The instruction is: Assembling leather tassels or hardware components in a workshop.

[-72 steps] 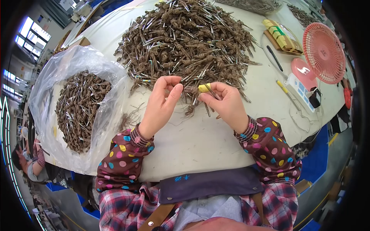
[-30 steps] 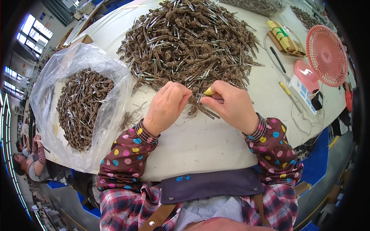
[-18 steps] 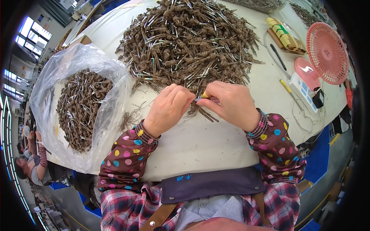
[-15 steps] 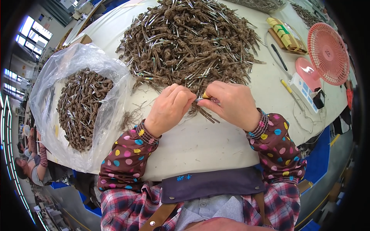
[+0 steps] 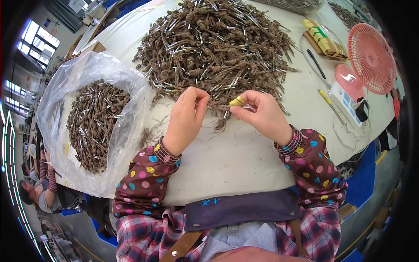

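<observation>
A large heap of brown knotted cords with silver tips (image 5: 214, 52) lies in front of me. My left hand (image 5: 187, 115) is at the heap's near edge, its thumb and forefinger curved and slightly apart, with nothing visible between them. To its right, my right hand (image 5: 262, 114) is closed on a small metal tool with a yellow-wrapped part (image 5: 237, 101); the fingers hide most of it. Just left of those fingertips, loose brown cord ends (image 5: 220, 121) stick out from the heap onto the table.
A clear plastic bag (image 5: 50, 131) with more knotted cords (image 5: 98, 131) sits at left. On the right are a pink fan (image 5: 371, 59), a white power strip (image 5: 345, 102), a black pen (image 5: 316, 63), a yellow-handled tool (image 5: 325, 97) and a taped bundle (image 5: 325, 39). People sit far left.
My hands have come apart; the left has moved slightly left and up, its fingers loosened. The cord ends that stuck out below the right fingers no longer show there.
</observation>
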Motion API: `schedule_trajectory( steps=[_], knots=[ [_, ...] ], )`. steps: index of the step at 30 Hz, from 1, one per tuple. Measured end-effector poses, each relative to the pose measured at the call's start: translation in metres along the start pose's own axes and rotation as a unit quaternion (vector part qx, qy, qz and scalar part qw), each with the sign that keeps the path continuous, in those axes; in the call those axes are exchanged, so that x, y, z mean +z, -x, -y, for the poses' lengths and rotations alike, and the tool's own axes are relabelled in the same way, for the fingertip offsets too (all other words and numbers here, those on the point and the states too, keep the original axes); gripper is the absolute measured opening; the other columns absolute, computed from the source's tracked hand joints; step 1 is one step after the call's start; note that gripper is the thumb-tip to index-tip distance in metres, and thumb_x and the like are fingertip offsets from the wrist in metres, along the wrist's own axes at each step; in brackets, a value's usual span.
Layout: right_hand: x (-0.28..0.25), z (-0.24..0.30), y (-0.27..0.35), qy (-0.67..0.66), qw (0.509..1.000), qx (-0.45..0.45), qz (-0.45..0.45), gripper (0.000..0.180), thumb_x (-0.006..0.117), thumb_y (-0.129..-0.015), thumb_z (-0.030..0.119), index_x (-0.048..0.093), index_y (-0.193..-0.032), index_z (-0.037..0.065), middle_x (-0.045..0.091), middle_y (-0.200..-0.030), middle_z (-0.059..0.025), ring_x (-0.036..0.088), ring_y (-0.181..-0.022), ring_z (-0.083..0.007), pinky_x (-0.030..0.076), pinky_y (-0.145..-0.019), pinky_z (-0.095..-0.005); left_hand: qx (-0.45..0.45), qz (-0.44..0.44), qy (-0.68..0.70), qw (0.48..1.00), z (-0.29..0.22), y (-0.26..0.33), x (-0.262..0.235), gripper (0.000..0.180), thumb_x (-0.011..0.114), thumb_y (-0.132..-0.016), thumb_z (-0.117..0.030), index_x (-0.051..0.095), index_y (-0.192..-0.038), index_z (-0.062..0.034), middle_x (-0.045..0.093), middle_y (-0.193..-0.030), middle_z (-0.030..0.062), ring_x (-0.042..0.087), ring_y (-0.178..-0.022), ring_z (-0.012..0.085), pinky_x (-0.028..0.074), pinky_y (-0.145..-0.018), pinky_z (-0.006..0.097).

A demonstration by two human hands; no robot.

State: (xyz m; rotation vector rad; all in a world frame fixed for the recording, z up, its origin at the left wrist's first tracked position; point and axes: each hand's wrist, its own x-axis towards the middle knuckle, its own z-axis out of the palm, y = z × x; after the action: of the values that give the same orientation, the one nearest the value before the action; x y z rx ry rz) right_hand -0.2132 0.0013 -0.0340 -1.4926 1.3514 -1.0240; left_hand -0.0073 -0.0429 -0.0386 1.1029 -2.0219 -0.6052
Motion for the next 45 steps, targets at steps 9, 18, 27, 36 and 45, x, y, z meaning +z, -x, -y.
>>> schedule_trajectory(
  steps=[9,18,27,36,45],
  knots=[
    [-0.011,0.011,0.005,0.163,0.984,-0.077,0.006,0.026,0.072,-0.076,0.025,0.063,-0.085,0.002,0.06,-0.065,-0.0109,0.057,-0.056,-0.0243,0.044,-0.054,-0.0321,0.183,0.095,-0.12,0.971,-0.012,-0.007,-0.009,0.011,0.068,-0.078,-0.006,0.068,-0.089,-0.0058,0.062,-0.081,0.0054,0.058,-0.08,0.0228,0.047,-0.069,0.03],
    [-0.02,0.001,-0.008,0.051,0.989,-0.12,0.071,0.017,0.073,-0.078,0.008,0.061,-0.089,0.002,0.055,-0.071,0.0018,0.042,-0.061,-0.0048,0.035,-0.053,-0.0217,-0.052,0.342,0.157,0.925,-0.007,-0.005,-0.013,0.01,0.062,-0.089,-0.011,0.06,-0.091,-0.0013,0.068,-0.086,0.0076,0.065,-0.074,0.0121,0.051,-0.067,0.025],
    [-0.01,-0.001,-0.006,0.072,0.978,-0.195,0.011,0.029,0.074,-0.077,0.019,0.06,-0.097,0.003,0.058,-0.077,-0.0047,0.054,-0.064,-0.013,0.043,-0.056,-0.025,-0.13,0.333,0.508,0.784,-0.004,0.006,0.007,0.007,0.045,-0.098,-0.009,0.047,-0.101,-0.0033,0.062,-0.101,0.0104,0.062,-0.083,0.013,0.05,-0.07,0.023],
    [-0.011,0.012,0.015,0.107,0.98,-0.149,-0.078,0.03,0.067,-0.084,0.032,0.055,-0.091,0.006,0.057,-0.077,-0.0062,0.059,-0.063,-0.0232,0.046,-0.055,-0.0303,0.001,0.103,0.267,0.958,0.009,0.01,0.017,0.008,0.051,-0.095,-0.008,0.053,-0.096,-0.0009,0.065,-0.085,0.0062,0.061,-0.077,0.0114,0.048,-0.07,0.025],
    [0.001,0.003,0.013,0.19,0.965,-0.176,-0.045,0.029,0.065,-0.084,0.035,0.055,-0.079,0.008,0.054,-0.071,-0.005,0.056,-0.059,-0.0244,0.043,-0.051,-0.0338,0.057,0.065,0.134,0.987,0.005,0.01,0.015,0.006,0.059,-0.089,-0.006,0.057,-0.092,-0.0018,0.062,-0.083,0.0093,0.06,-0.075,0.0222,0.047,-0.067,0.029]
  ],
)
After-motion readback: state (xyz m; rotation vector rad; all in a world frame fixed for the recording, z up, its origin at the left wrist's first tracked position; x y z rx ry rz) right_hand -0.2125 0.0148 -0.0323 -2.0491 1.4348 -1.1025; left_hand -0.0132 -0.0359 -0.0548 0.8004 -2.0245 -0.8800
